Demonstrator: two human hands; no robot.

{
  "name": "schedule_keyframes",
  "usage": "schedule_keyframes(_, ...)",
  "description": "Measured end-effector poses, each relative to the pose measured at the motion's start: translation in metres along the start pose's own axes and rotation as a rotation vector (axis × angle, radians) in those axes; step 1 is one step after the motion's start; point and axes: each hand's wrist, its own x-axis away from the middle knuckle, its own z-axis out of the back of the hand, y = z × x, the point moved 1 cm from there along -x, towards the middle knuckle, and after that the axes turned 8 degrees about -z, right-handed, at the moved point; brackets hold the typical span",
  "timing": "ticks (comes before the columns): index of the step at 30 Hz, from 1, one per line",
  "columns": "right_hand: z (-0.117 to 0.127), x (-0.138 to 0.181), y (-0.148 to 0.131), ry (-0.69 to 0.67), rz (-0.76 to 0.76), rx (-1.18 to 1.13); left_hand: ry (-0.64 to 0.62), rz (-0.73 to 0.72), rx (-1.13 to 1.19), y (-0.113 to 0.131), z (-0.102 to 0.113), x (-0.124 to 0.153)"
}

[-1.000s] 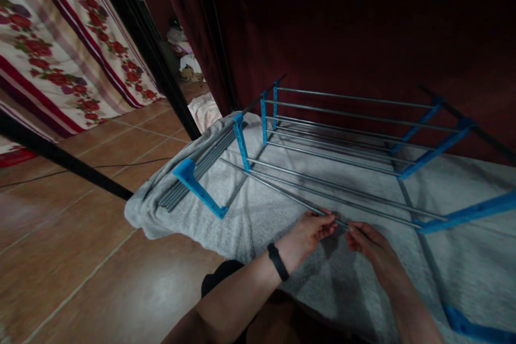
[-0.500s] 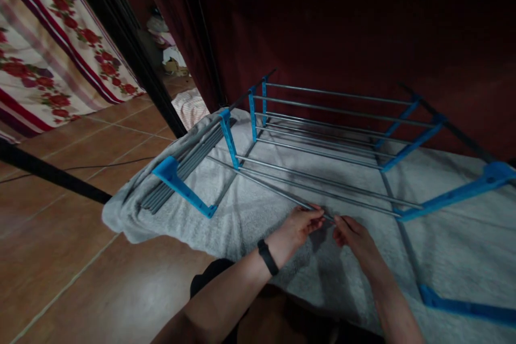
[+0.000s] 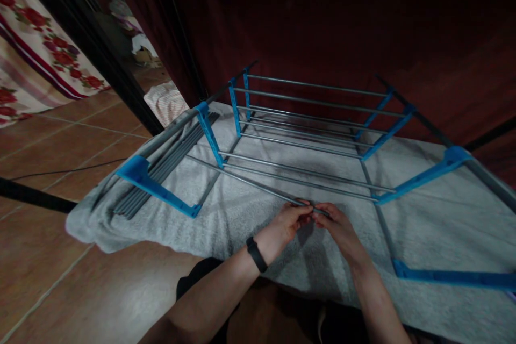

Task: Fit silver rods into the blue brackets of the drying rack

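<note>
A thin grey metal rod [image 3: 258,185] slants from the rack's left side down to my hands at its near right end. My left hand [image 3: 291,219] pinches the rod a little short of its end. Close beside it, my right hand [image 3: 334,220] is closed on the tip, fingers nearly touching the left ones. Behind them stands a rack of blue plastic brackets [image 3: 209,134] joined by several grey rods [image 3: 302,147]. Another blue bracket [image 3: 161,188] at the left end and one at the lower right [image 3: 455,277] have no rods between them.
A bundle of loose grey rods [image 3: 167,169] lies at the left on the grey blanket [image 3: 237,220]. Dark red cloth [image 3: 322,27] hangs behind the rack. Black posts [image 3: 121,80] rise at the left, above a tiled floor [image 3: 48,258] with a dark cable.
The view has shifted right, so everything sits further left. My right hand has come closer to my left along the rod, and its fingers now wrap the tip.
</note>
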Motion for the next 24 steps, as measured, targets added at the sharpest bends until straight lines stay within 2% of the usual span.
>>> schedule_keyframes(6,0.006,0.001,-0.001,-0.014,-0.040,-0.035,0.053,0.014,0.002,0.008,0.000,-0.003)
schedule_keyframes(11,0.022,0.000,0.003,0.036,-0.060,-0.051,0.108,-0.063,0.077,0.024,0.007,-0.011)
schedule_keyframes(17,0.049,-0.010,0.019,0.173,-0.097,-0.231,0.208,-0.115,0.139,0.045,0.016,-0.018)
schedule_keyframes(21,0.073,-0.024,0.035,0.336,-0.070,-0.384,0.280,-0.190,0.196,0.057,0.021,-0.020)
schedule_keyframes(24,0.095,-0.033,0.048,0.427,-0.119,-0.446,0.307,-0.232,0.217,0.065,0.023,-0.020)
